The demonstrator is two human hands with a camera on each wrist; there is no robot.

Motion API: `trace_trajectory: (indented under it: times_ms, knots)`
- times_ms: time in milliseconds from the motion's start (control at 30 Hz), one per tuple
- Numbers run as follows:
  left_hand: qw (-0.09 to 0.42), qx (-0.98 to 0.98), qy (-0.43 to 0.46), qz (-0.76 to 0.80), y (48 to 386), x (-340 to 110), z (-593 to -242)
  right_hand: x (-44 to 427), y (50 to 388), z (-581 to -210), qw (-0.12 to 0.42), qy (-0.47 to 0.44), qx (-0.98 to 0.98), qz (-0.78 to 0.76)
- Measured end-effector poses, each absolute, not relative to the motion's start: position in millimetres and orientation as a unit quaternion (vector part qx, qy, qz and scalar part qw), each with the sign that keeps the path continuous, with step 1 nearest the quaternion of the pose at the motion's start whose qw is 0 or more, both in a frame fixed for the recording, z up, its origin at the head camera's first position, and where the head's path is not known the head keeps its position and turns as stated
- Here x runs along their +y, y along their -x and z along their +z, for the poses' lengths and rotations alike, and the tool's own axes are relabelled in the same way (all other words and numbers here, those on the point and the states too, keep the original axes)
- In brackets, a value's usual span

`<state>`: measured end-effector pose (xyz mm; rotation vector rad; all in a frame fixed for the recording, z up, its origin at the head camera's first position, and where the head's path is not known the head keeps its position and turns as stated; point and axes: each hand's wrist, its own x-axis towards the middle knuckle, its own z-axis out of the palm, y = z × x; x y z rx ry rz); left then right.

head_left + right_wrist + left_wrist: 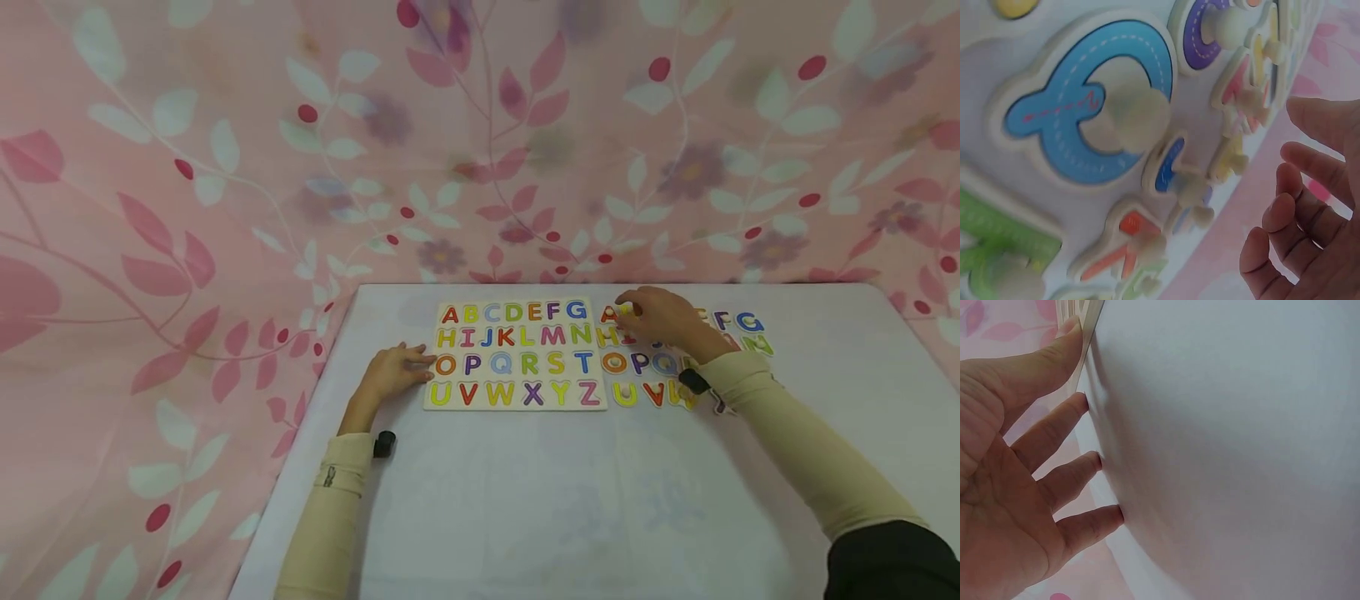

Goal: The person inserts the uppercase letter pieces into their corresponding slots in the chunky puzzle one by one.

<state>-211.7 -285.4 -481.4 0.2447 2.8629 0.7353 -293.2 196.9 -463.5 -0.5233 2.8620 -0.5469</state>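
Note:
A cream alphabet board (516,410) with coloured letters A to Z in rows lies on the white table. My left hand (392,372) is at the board's left edge; in the left wrist view the thumb (1054,365) touches the edge and the fingers spread apart on the table. To the right of the board, knobbed letter pieces lie in similar rows. Over their top row hovers my right hand (663,321), fingertips near the yellow B piece (626,309). In the right wrist view its fingers (1288,212) bend loosely, with nothing visible between them. This hand and forearm hide several pieces.
A blue Q piece (1069,150) with a wooden knob appears large in the right wrist view, near a red K piece (1113,259). The white table (525,508) extends in front of the board. A pink floral cloth (480,150) hangs behind.

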Motion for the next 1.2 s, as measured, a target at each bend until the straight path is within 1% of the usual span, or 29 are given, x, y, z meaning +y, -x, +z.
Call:
trace_trajectory:
  times_ms: [67,267,633,767,867,933,1067,1200]
  knots:
    - [0.087,0.961,-0.087,0.247,211,-285,-482,195,297,-468,0.102,0.168,0.961,-0.193]
    - [0.089,0.961,-0.085,0.249,210,-284,-482,191,305,-478,0.102,0.172,0.961,-0.190]
    - [0.091,0.961,-0.085,0.247,213,-282,-484,186,307,-480,0.075,0.202,0.962,-0.166]
    - [0.093,0.961,-0.079,0.249,214,-282,-483,181,309,-477,0.055,0.201,0.965,-0.160]
    - [0.098,0.961,-0.074,0.250,214,-282,-482,171,309,-472,0.039,0.206,0.963,-0.170]
    - [0.100,0.961,-0.070,0.249,214,-283,-481,162,309,-467,0.037,0.214,0.959,-0.180]
    - [0.098,0.962,-0.066,0.247,213,-283,-480,138,308,-462,0.035,0.235,0.956,-0.171]
    - [0.097,0.961,-0.067,0.249,213,-283,-479,110,310,-461,0.017,0.258,0.952,-0.164]
